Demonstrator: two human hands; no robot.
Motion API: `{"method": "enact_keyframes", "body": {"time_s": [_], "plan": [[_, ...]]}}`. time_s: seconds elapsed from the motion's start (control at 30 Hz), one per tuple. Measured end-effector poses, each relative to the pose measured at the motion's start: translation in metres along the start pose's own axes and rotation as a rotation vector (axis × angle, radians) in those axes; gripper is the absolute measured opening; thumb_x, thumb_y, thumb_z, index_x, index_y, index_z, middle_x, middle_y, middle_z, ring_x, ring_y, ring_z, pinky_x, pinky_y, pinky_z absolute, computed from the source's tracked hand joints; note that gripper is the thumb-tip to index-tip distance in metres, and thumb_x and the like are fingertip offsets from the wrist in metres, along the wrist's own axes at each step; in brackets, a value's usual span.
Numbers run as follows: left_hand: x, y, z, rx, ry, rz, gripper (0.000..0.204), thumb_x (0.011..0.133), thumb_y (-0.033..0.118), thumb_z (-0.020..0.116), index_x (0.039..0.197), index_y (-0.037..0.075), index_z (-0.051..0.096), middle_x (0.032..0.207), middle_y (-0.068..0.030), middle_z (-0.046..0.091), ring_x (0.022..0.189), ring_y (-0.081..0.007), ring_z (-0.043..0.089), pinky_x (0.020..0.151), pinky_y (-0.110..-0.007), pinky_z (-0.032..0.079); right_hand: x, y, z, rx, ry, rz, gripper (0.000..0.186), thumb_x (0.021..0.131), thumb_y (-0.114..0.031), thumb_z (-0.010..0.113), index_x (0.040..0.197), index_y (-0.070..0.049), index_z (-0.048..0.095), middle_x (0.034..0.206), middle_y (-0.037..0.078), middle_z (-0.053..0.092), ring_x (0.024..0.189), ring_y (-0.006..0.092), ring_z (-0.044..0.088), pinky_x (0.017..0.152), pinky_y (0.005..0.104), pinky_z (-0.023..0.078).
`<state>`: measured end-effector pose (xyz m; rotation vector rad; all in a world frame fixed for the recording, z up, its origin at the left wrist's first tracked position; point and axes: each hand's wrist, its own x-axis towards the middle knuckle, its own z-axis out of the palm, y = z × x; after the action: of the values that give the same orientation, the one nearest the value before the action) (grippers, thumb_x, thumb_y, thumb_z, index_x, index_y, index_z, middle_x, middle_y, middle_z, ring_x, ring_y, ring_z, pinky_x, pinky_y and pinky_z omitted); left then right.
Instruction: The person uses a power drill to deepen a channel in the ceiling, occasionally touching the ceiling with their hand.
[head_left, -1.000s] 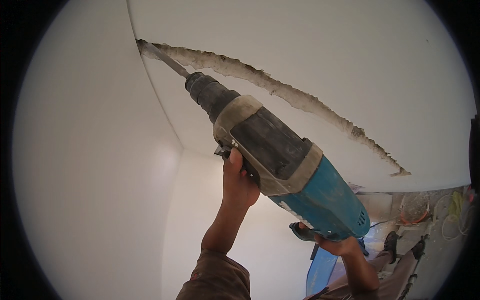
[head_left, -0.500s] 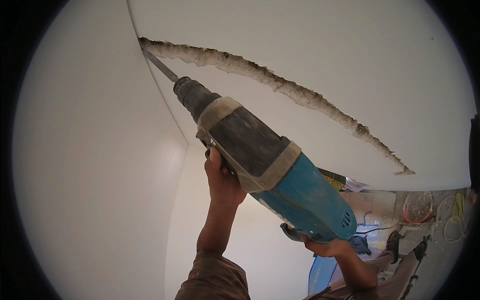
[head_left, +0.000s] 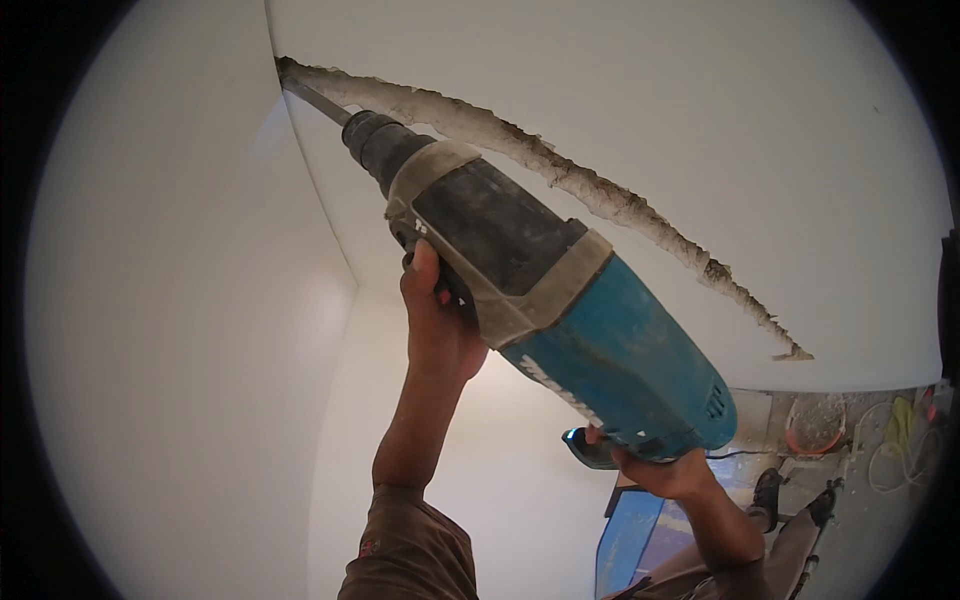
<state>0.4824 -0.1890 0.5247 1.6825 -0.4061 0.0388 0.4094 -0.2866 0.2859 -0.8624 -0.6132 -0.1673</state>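
Note:
A teal and black demolition hammer (head_left: 640, 345), dusty and slanting up to the left, is held in both my hands. My left hand (head_left: 440, 320) grips it under the dark front housing, its thumb up along the side. Lower right, my right hand (head_left: 665, 472) is closed around the rear handle below the teal motor end; its fingers are partly hidden. The chisel bit (head_left: 315, 98) reaches the far upper end of a rough groove (head_left: 560, 165) cut in the white surface, at the corner seam. Whether its tip presses in cannot be made out.
A smooth white wall (head_left: 180, 300) rises on the left and meets the grooved surface. Far below at the lower right are my shoes, a round orange-rimmed container (head_left: 815, 425), a yellow-green item (head_left: 902, 420) and a blue panel (head_left: 630, 540). A dark cord (head_left: 745, 455) trails from the hammer's rear.
The hammer and both hands have shifted slightly upward in view, the rear end also to the right. The bit stays at the groove's upper end. Both grips are unchanged.

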Motion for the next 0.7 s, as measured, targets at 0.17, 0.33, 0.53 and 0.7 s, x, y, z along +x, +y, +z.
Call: {"method": "enact_keyframes", "body": {"time_s": [0.17, 0.33, 0.53, 0.7], "plan": [[-0.014, -0.024, 0.011, 0.137, 0.068, -0.065, 0.053, 0.092, 0.042, 0.051, 0.129, 0.005, 0.041, 0.125, -0.0082, 0.052, 0.115, -0.0241, 0.052, 0.098, -0.042, 0.043, -0.015, 0.005, -0.010, 0.365, 0.016, 0.100, 0.039, 0.071, 0.011, 0.054, 0.109, 0.003, 0.057, 0.099, 0.015, 0.066, 0.093, 0.0236, 0.063, 0.084, 0.0370, 0.050], [-0.029, -0.033, 0.011, 0.181, 0.062, -0.097, 0.057, 0.091, 0.043, 0.054, 0.130, 0.004, 0.041, 0.126, -0.0098, 0.051, 0.116, -0.0247, 0.052, 0.098, -0.043, 0.044, -0.038, 0.039, -0.006, 0.213, -0.024, 0.045, 0.046, 0.067, 0.006, 0.059, 0.113, 0.000, 0.056, 0.103, 0.013, 0.064, 0.094, 0.0237, 0.063, 0.083, 0.0355, 0.049], [-0.036, -0.021, 0.002, 0.122, -0.050, -0.038, 0.057, 0.091, 0.044, 0.053, 0.130, 0.003, 0.040, 0.124, -0.0109, 0.053, 0.115, -0.0254, 0.053, 0.098, -0.043, 0.045, -0.053, 0.078, 0.002, 0.039, -0.009, -0.007, 0.047, 0.065, -0.006, 0.074, 0.109, -0.002, 0.059, 0.107, 0.011, 0.061, 0.094, 0.0252, 0.061, 0.081, 0.0336, 0.049], [-0.029, -0.019, -0.001, 0.265, -0.027, -0.036, 0.058, 0.093, 0.044, 0.050, 0.132, 0.004, 0.037, 0.129, -0.0103, 0.049, 0.119, -0.0245, 0.049, 0.100, -0.042, 0.042, -0.033, 0.073, 0.002, 0.230, -0.016, 0.026, 0.046, 0.066, -0.002, 0.070, 0.110, -0.001, 0.058, 0.106, 0.010, 0.062, 0.095, 0.0214, 0.061, 0.081, 0.0329, 0.049]]}}
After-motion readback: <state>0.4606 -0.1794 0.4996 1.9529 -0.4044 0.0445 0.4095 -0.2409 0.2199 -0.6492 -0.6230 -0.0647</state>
